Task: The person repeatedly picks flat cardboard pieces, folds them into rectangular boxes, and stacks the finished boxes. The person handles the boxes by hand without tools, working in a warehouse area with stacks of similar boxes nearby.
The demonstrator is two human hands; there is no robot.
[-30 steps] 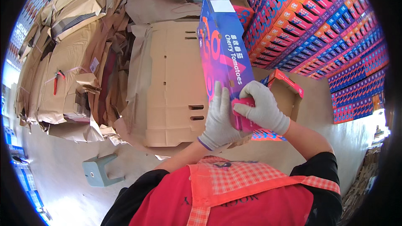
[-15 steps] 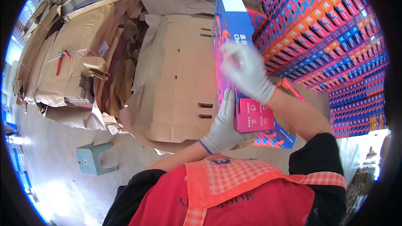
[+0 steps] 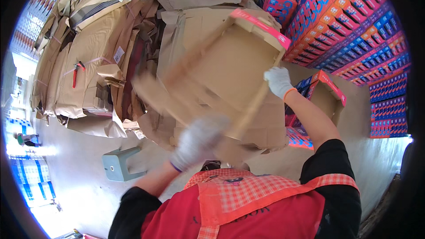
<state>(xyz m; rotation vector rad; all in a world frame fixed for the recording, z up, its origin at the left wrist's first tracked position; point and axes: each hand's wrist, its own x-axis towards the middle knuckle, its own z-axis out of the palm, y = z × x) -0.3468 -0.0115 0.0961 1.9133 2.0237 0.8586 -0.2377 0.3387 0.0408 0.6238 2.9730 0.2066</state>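
Observation:
I hold a half-unfolded cardboard box (image 3: 230,68), brown inside with pink and blue printed edges, tilted up in front of me. My right hand (image 3: 278,81), in a white glove, grips its right edge. My left hand (image 3: 198,139), also gloved and blurred by motion, is at the box's lower flap near my chest; its grip on the flap is unclear. I wear a red apron (image 3: 248,203) over black sleeves.
A big heap of flattened brown cardboard (image 3: 93,62) lies to the left and behind. Stacked pink, orange and blue printed cartons (image 3: 354,31) fill the right. An open box (image 3: 325,97) stands at right. A small grey stool (image 3: 118,164) sits on the floor.
The box, held upright and closed before, has swung open and tipped so its brown inside faces me. My right hand moved to its right edge, my left hand dropped low.

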